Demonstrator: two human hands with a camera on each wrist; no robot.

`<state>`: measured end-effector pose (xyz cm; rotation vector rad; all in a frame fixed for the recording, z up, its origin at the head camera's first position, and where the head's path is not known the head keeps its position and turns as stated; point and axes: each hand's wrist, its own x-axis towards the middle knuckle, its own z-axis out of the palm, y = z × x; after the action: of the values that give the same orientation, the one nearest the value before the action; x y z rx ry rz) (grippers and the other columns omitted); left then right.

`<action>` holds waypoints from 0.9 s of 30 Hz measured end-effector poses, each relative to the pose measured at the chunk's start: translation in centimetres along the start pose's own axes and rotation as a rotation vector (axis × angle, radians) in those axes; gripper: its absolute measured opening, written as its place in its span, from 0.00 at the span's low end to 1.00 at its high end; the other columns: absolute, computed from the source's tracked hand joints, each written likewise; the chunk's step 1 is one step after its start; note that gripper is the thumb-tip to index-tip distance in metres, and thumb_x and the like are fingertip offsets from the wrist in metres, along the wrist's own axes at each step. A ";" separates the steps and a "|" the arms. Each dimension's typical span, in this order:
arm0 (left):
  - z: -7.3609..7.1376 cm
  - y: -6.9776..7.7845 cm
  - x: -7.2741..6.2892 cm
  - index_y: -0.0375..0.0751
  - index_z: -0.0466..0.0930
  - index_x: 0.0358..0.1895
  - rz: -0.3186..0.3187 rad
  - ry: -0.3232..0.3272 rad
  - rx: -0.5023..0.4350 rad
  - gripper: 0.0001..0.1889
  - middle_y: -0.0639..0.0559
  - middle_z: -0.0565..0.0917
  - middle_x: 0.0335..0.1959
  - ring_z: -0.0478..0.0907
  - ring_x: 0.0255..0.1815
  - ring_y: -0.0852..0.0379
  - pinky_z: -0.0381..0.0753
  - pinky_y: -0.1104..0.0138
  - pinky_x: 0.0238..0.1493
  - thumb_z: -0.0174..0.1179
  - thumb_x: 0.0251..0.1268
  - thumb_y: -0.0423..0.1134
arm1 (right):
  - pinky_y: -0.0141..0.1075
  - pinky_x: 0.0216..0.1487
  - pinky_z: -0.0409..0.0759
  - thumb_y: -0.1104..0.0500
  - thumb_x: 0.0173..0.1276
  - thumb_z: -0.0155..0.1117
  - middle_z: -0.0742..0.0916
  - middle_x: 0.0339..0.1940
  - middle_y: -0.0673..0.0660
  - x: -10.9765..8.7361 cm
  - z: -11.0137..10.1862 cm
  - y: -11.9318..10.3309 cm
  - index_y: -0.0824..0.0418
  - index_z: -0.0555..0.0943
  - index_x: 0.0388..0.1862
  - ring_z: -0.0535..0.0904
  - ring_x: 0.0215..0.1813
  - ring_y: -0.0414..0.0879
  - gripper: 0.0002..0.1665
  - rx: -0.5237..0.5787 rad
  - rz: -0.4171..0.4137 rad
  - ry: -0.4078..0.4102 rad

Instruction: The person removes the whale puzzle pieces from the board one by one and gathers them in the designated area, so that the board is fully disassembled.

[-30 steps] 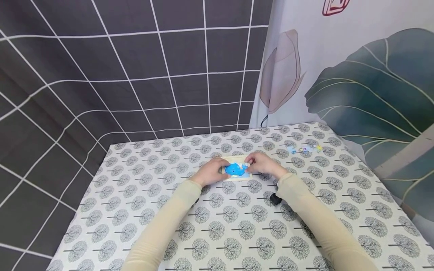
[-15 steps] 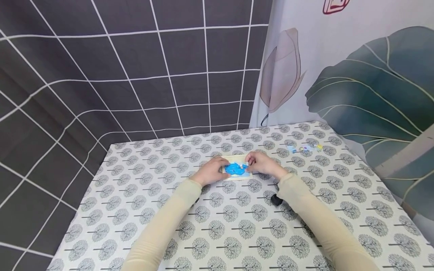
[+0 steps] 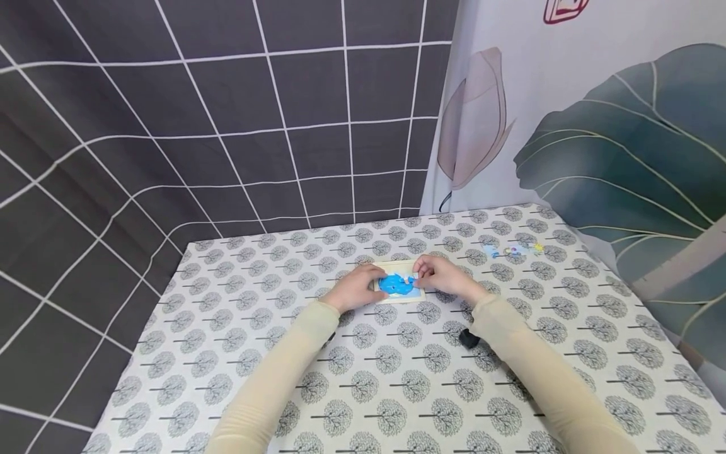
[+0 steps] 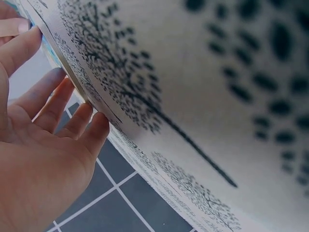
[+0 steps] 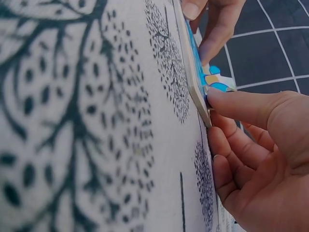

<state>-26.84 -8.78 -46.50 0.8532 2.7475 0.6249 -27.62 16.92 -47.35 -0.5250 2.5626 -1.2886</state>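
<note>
Puzzle tray (image 3: 391, 265) ends blocked: left hand (image 3: 354, 287) at left, right hand (image 3: 443, 277) plus raised puzzle piece (image 5: 216, 79) at right. Way in between hands from far edge, or near side between left sleeve (image 3: 283, 359) and right sleeve (image 3: 524, 353). Black block (image 3: 468, 338) by right sleeve narrows that lane. Tablecloth (image 3: 227, 302) passable left of left sleeve. Beyond right hand: gap, then loose puzzle pieces (image 3: 516, 250). Gridded curtain (image 3: 283, 126) bounds back.

Long plain cream slvs (image 3: 275, 375)
</note>
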 end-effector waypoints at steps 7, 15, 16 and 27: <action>0.1 0.0 0.2 0.42 0.74 0.69 -0.001 -0.001 -0.009 0.31 0.49 0.72 0.72 0.63 0.75 0.49 0.60 0.53 0.77 0.66 0.67 0.51 | 0.37 0.45 0.79 0.65 0.62 0.72 0.83 0.36 0.54 -0.2 -0.1 0.5 0.63 0.79 0.42 0.78 0.39 0.47 0.12 0.003 -0.027 0.007; 0.2 0.0 0.1 0.42 0.74 0.69 -0.010 -0.007 -0.011 0.31 0.49 0.71 0.73 0.63 0.75 0.49 0.60 0.52 0.76 0.66 0.66 0.51 | 0.39 0.46 0.77 0.65 0.61 0.73 0.82 0.35 0.54 -0.5 -0.1 0.7 0.62 0.78 0.39 0.77 0.38 0.48 0.12 0.029 0.003 0.033; 0.2 0.0 0.2 0.42 0.74 0.69 -0.010 -0.007 -0.010 0.31 0.49 0.71 0.73 0.63 0.75 0.49 0.60 0.52 0.76 0.66 0.66 0.52 | 0.39 0.45 0.77 0.65 0.61 0.73 0.82 0.35 0.54 -0.5 -0.1 0.7 0.63 0.78 0.40 0.77 0.38 0.48 0.12 0.036 0.008 0.032; 0.0 -0.1 0.0 0.41 0.74 0.69 0.008 -0.007 -0.022 0.31 0.48 0.71 0.73 0.64 0.75 0.49 0.60 0.53 0.76 0.66 0.67 0.50 | 0.37 0.46 0.80 0.61 0.65 0.71 0.84 0.41 0.56 -0.5 -0.6 1.1 0.63 0.79 0.49 0.78 0.42 0.49 0.16 0.149 0.076 0.093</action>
<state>-26.87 -8.84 -46.56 0.8602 2.7268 0.6517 -27.60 18.16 -47.90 -0.3434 2.5063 -1.4945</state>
